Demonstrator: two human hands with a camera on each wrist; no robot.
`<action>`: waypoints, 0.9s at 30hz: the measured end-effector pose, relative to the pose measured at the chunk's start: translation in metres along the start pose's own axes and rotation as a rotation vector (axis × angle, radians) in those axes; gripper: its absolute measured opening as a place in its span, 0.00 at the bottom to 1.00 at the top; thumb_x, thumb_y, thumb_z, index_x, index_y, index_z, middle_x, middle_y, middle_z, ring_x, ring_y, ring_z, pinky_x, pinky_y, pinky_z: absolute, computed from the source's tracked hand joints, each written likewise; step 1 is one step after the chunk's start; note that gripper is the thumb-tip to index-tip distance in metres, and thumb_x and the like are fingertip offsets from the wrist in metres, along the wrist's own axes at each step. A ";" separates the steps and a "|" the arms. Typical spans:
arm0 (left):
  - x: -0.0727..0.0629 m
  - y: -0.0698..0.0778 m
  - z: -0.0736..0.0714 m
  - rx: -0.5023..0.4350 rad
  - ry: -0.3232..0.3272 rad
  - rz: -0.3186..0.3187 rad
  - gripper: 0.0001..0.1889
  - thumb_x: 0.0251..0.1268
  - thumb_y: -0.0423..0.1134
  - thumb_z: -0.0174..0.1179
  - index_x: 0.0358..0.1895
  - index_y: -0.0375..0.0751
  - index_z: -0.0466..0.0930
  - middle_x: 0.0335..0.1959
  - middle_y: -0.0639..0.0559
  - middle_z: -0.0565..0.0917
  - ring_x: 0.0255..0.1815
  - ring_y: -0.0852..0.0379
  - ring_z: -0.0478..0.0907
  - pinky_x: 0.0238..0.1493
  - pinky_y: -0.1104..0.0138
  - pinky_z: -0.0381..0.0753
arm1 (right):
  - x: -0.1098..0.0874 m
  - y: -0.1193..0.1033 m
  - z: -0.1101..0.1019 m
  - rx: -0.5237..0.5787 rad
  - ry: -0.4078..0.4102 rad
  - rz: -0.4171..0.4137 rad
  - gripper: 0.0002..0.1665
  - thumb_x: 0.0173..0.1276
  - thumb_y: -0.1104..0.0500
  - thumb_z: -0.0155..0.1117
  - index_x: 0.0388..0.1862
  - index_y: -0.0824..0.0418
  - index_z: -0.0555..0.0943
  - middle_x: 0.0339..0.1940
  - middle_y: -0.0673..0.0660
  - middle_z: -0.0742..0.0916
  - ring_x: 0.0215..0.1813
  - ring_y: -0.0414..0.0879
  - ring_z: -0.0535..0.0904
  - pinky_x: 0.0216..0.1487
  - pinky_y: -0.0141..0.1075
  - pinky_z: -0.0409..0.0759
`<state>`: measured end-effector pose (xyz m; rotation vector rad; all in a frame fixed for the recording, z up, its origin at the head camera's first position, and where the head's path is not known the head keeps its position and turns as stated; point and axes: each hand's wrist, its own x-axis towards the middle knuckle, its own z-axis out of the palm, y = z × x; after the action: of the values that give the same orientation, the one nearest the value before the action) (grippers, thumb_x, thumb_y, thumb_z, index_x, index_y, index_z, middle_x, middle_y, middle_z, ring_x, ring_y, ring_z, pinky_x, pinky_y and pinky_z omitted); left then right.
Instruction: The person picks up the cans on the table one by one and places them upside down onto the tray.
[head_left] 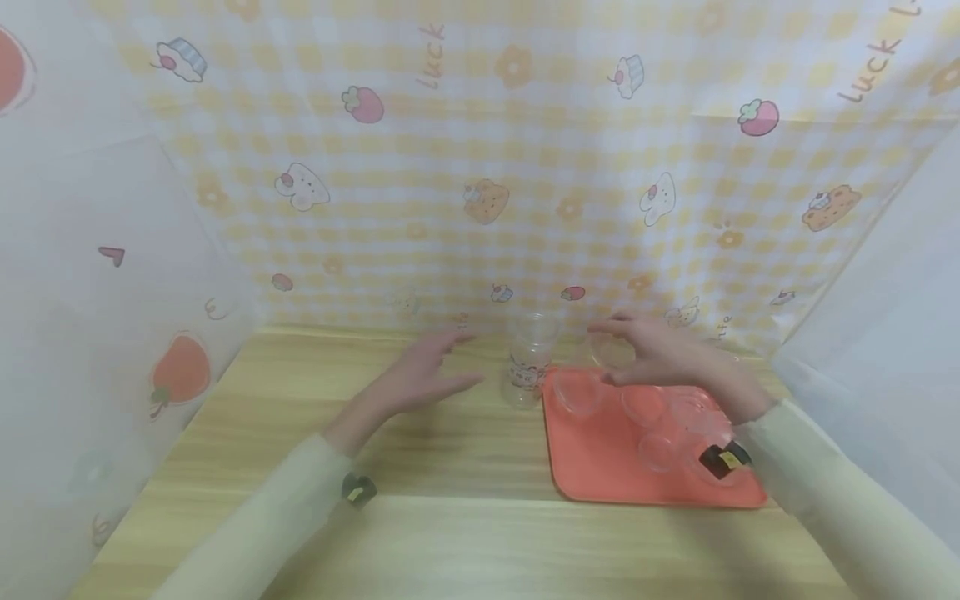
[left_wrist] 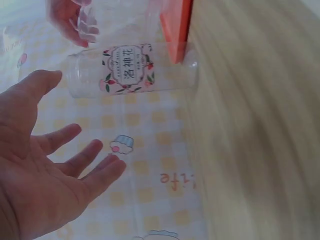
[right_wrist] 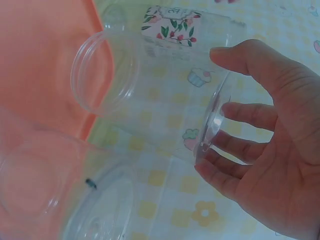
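A clear labelled bottle (head_left: 527,371) stands upright on the table between the two hands, at the tray's left edge. Its flowered label (left_wrist: 129,69) shows well in the left wrist view. My left hand (head_left: 420,375) is left of the bottle, fingers spread and apart from it, holding nothing. Over the back of the red tray (head_left: 592,479), my right hand (head_left: 667,350) grips a clear jar (right_wrist: 165,95) by its base end, thumb on one side and fingers on the other. The jar's threaded mouth (right_wrist: 80,75) points down at the tray.
Several more clear containers, among them a round one (head_left: 658,450), crowd the tray's right half. A checked cloth (head_left: 480,150) hangs behind the wooden table (head_left: 450,467). Pale sheets close off the left and right sides.
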<state>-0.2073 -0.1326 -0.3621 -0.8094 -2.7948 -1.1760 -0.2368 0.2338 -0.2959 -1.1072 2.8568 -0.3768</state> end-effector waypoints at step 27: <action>0.038 0.030 -0.005 0.143 -0.039 0.092 0.37 0.67 0.49 0.68 0.74 0.39 0.66 0.74 0.43 0.68 0.74 0.46 0.62 0.73 0.52 0.62 | 0.016 -0.003 0.007 0.040 -0.190 0.049 0.46 0.62 0.53 0.77 0.73 0.68 0.69 0.66 0.71 0.75 0.52 0.55 0.80 0.51 0.51 0.82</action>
<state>-0.2269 -0.1007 -0.3311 -0.9468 -2.7984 -0.9450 -0.2452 0.2197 -0.3012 -1.0056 2.6930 -0.3069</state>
